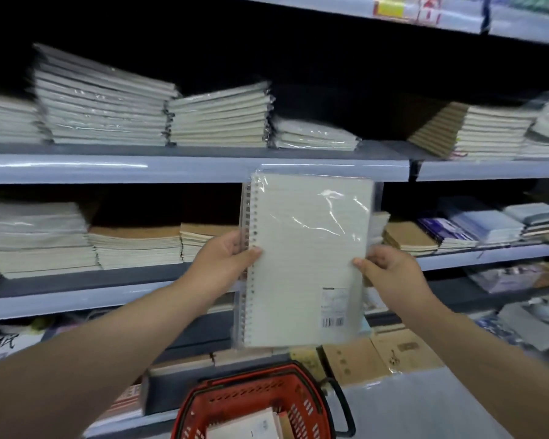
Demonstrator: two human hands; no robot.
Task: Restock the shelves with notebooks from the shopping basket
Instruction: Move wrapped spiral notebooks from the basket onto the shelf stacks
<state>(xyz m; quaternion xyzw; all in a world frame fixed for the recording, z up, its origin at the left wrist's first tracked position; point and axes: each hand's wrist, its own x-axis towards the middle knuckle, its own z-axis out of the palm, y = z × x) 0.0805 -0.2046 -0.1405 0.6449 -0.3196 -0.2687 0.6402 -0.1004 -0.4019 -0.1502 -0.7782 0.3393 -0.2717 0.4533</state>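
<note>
Notebook (308,258) is at frame centre, upright, held in the air in front of the shelves. It's spiral-bound along its 9 o'clock edge, in a clear wrap, with a barcode label (332,321) near its 5 o'clock corner; label print is too small to read.

L hand (225,261) grips the spiral edge: thumb on the cover, fingers clamped round the back and mostly hidden behind the notebook. R hand (390,270) grips the 3 o'clock edge the same way, thumb tip on front, fingers out of sight behind.

Basket (260,403), red w/ black handle, sits at 6 o'clock below the notebook, cut off by the bottom edge. Inside, a few pale books (251,426) show only in part; can't tell how many.

Upper shelf (108,169) at 10–12 o'clock carries wrapped white stacks (102,106), tallest toward 10. A brown-covered stack (476,128) is at 2 o'clock. Mid shelf (76,299) at 9 o'clock holds more white and brown stacks, partly blocked by L hand and the notebook. Low shelf items at 4–5 o'clock are blurred brown covers (384,356). Top shelf at 1 o'clock is cut off; its tag is unreadable. Frame edges are smeared.
</note>
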